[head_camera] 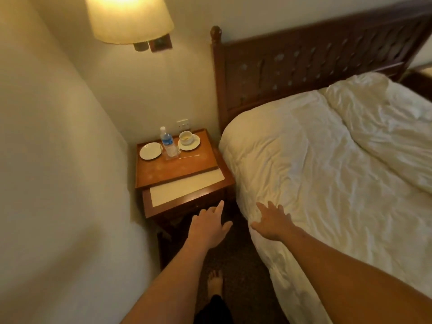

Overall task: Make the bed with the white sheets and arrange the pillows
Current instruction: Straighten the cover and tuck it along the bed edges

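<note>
Just below the centre of the frame, right hand (272, 220) palm down with fingers fanned apart, laid on the white sheet (315, 160) at its rounded near edge, just above the drop toward the floor (243, 253) — flat contact only, no fold pinched or gripped. Sheet spread wide from under that hand up and to the right, rumpled, filling the right half of the frame as far as the dark wooden headboard (315, 64) at upper right; a second, more creased white layer (385, 127) bunched along the far right edge. Just left of the right hand, left hand (208, 226) over the dark floor gap, apart from the sheet, forefinger stretched toward the corner of the nightstand (146, 204), other fingers loosely bent, holding nothing. On the nightstand, left of centre, a wooden tray (175, 169) with a water bottle (167, 140), a cup (186, 137) on its saucer (195, 145) and a bare plate (150, 150). Lit lamp (128, 17) at upper left. Bare foot (215, 284) on the floor at bottom centre
</note>
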A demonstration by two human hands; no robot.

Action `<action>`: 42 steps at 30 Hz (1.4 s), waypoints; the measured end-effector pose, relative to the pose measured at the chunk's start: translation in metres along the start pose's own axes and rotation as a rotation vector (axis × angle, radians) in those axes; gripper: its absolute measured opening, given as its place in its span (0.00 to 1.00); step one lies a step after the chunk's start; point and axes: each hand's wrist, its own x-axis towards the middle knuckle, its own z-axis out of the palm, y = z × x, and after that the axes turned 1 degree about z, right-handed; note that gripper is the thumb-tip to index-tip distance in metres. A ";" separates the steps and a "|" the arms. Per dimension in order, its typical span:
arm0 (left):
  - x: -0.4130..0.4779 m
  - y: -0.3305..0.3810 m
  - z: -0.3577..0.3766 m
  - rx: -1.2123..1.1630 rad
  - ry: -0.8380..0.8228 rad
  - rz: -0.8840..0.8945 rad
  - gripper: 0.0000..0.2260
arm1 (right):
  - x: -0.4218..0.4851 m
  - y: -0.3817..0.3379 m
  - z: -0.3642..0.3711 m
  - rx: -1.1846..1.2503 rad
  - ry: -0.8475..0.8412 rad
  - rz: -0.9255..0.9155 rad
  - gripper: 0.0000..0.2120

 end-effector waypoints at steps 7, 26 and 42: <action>0.158 -0.028 -0.072 0.102 -0.067 0.171 0.34 | 0.102 -0.013 -0.077 0.120 0.082 0.139 0.38; 0.538 0.003 -0.045 -0.134 -0.038 0.256 0.41 | 0.440 0.069 -0.208 0.042 0.208 0.133 0.35; 0.781 -0.075 0.021 -0.471 0.146 0.114 0.40 | 0.661 0.074 -0.177 -0.169 0.522 0.171 0.35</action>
